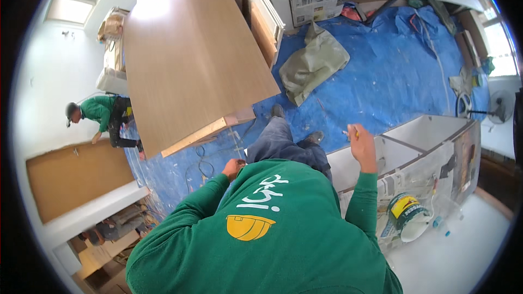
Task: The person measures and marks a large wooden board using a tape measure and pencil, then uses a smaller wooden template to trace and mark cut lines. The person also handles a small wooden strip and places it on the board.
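Note:
My right hand (364,146) is raised at my right side, above the edge of an open white cabinet carcass (419,133) lying on the floor. Its fingers are closed around a small, slim object with a yellow part (357,134), too small to name. My left hand (233,169) is curled near my left hip, and whatever it may hold is hidden. Ahead of me and to the left stands a large wood-grain panel (190,49) on a light timber frame (201,135). Neither hand touches the panel.
Blue sheeting (381,71) covers the floor, with a crumpled pale sack (313,65) on it. A cable (201,166) lies near my left hand. A paint bucket (408,216) stands at the right. A co-worker in green (103,114) crouches beyond the panel at the left.

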A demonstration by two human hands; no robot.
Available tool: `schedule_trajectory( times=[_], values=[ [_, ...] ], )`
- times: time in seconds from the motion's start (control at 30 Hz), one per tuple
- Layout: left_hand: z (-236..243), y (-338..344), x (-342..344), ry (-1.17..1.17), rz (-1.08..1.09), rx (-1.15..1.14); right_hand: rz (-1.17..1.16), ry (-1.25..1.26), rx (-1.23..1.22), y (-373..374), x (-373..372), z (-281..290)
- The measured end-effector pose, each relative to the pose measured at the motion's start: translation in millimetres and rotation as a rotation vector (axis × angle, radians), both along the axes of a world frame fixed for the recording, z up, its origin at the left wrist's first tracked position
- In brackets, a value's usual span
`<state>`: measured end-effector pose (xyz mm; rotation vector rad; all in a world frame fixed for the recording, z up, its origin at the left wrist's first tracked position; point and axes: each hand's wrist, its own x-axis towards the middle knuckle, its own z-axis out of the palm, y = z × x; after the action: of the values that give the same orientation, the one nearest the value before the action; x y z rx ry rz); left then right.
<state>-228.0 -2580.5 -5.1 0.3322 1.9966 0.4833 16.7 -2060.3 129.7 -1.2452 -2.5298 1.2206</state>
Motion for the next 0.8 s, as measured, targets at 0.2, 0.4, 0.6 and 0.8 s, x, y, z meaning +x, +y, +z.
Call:
schedule_trajectory(
  times=[0.2,0.4,0.6,0.8],
  values=[
    [-43.0,36.0,-8.2,0.093,0.315,0.134,0.204,-0.094,-0.093,2.6,-133.3,6.1],
    [-13.9,108.9,-58.7,0.212,0.393,0.105,0.277,-0.109,-0.155,-23.2,-226.5,-83.7],
    [-1.6,50.3,-66.7,0.021,0.812,-0.044,0.309,-0.257,-0.055,4.5,-332.1,-227.4],
    [59.5,-103.9,78.3,-0.221,1.452,-0.151,0.29,-0.197,-0.201,-70.5,-464.3,-286.6]
  ],
)
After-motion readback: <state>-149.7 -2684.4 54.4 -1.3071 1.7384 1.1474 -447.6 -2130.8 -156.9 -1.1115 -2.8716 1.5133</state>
